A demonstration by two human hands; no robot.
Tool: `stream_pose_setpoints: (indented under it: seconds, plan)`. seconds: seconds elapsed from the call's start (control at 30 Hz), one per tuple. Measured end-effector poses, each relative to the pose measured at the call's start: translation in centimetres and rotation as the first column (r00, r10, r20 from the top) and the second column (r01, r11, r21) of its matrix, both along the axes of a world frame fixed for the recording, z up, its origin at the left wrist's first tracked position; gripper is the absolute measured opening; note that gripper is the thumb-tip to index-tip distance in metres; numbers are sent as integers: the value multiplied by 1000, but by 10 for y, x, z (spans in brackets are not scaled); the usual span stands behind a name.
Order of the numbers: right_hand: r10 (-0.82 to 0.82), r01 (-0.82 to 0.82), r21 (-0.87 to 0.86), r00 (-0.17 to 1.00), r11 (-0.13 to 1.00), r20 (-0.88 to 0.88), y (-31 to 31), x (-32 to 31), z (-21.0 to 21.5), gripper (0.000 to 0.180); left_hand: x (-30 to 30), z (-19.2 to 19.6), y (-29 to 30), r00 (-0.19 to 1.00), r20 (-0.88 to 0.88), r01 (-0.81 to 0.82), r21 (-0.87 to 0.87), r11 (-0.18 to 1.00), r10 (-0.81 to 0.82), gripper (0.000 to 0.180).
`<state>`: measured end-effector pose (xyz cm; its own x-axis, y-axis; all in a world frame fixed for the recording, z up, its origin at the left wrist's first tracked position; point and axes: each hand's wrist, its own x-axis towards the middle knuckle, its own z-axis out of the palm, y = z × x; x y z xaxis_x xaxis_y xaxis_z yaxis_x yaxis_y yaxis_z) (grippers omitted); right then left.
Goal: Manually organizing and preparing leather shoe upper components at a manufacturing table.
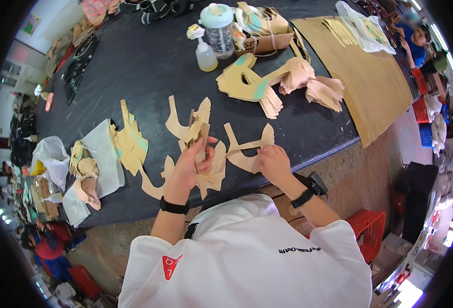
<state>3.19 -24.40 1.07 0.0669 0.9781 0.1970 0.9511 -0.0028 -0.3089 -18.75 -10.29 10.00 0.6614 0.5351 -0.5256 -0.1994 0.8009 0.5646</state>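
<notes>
My left hand (188, 167) is closed around a bundle of thin beige cut-out pieces (198, 131), curved like shoe-upper parts, held upright over the near side of the table. Just to its right, my right hand (274, 164) pinches the right edge of a single beige strapped piece (243, 161) at the tabletop. Its fingertips are partly hidden. Around my left hand lie more loose pieces: one with a long strap (174, 126) beyond it, a curved one (154, 189) to its left, and others partly under the bundle.
The dark table (149, 66) carries a yellowish fanned stack (132, 149) at left beside white plastic sheeting (105, 154). Further off stand a spray bottle (206, 57), a lidded clear jar (223, 43), a cardboard box (267, 43) and stacked pieces (247, 87). Flat cardboard (360, 82) covers the right end.
</notes>
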Motion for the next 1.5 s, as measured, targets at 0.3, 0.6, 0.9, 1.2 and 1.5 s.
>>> stream_pose_setpoints:
  seconds: [0.3, 0.6, 0.9, 1.2, 1.5]
  plan:
    - [-154, -73, -149, -54, 986, -987, 55, -56, 71, 16, 1, 6, -39, 998, 4, 69, 75, 995, -69, 32]
    - [-190, -141, -185, -28, 973, -981, 52, -69, 58, 16, -12, 4, -53, 980, -193, 68, 141, 988, -40, 39]
    - [-300, 103, -293, 60, 951, -952, 32, -42, 38, 9, -74, -11, -41, 749, -658, 263, 409, 874, 83, 34]
    - [-420, -141, -399, -180, 906, -890, 30, -122, 50, 13, -65, -13, -44, 886, -428, -32, 329, 944, 180, 12]
    - [-432, 235, -363, 508, 902, -746, 29, -138, 16, 33, -82, -38, 2, 803, -595, 324, 396, 859, -28, 20]
